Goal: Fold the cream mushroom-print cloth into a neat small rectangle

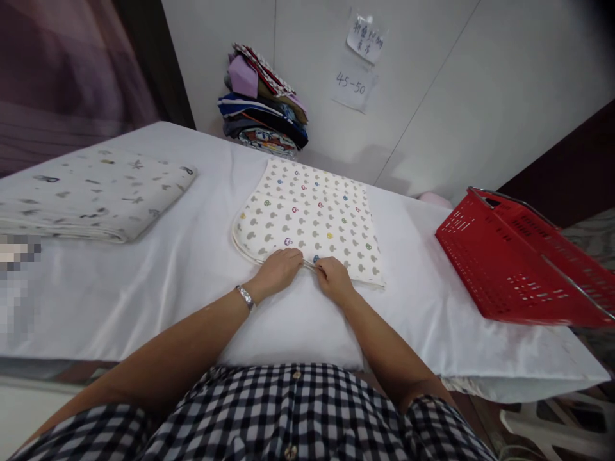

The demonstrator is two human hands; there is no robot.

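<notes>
A folded white cloth (307,218) with a grey and coloured mushroom print lies flat on the white-covered table in front of me. My left hand (280,272) is closed on its near edge, left of the middle; a silvery bracelet circles that wrist. Just to the right, my right hand (334,276) pinches the same edge, its thumb and fingers pressed together. A short stretch of the layered edge shows between the two hands. The cloth's left corner is rounded, and its right corner lies flat on the table.
Another folded cloth (96,192) with a scattered print lies on the left of the table (192,307). At the right stands a red plastic basket (509,262). A pile of folded fabrics (264,105) rests against the wall, beside paper signs (355,80).
</notes>
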